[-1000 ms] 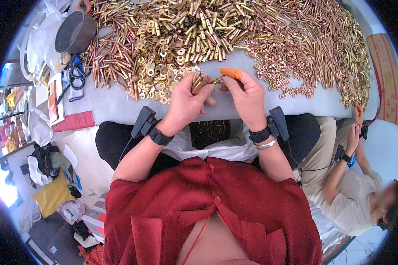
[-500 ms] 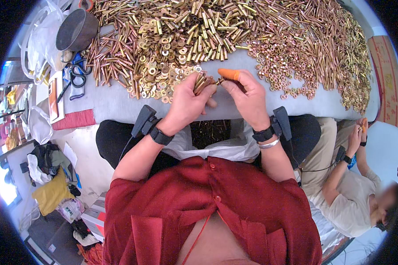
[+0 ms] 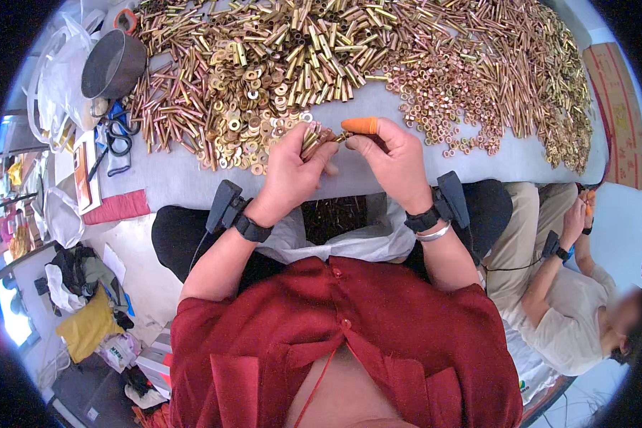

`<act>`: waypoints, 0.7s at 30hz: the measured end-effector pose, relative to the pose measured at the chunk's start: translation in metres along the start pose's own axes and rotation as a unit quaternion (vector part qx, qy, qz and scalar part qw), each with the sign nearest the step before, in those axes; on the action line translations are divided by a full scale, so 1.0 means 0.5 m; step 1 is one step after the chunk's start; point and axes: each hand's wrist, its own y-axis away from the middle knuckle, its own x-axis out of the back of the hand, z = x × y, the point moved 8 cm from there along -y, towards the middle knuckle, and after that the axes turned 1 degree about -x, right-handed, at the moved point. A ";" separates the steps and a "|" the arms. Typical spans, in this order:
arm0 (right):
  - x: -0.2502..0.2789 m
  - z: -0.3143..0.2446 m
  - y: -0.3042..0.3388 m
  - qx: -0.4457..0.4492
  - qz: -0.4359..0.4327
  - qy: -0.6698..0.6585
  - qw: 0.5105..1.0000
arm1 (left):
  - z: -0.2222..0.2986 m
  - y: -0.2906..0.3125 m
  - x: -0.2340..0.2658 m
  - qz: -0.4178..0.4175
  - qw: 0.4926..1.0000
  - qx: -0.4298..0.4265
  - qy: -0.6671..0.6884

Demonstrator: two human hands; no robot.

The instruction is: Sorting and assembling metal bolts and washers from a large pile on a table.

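Note:
My left hand is closed round a small bunch of brass-coloured metal bolts, their ends sticking up past the thumb. Meeting it at the fingertips, my right hand pinches the end of a small brass-coloured part between thumb and index finger. An orange finger cot covers that index finger. Both hands are above the near edge of the grey table. Just beyond them lie a heap of flat washers, a pile of metal sleeves and many small nuts.
Long bolts spread over the table's far and right side. At left are a dark pan, scissors and a red cloth strip. A dark opening holding metal pieces sits between my knees. A co-worker sits at right.
The whole view has shifted slightly, moving the piles a little leftward in the picture. Both hands remain together at the fingertips, with the same bunch in my left hand.

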 end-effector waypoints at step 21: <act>-0.014 -0.051 0.021 0.148 0.044 0.126 0.980 | -0.008 -0.007 0.000 -0.046 0.998 0.008 0.031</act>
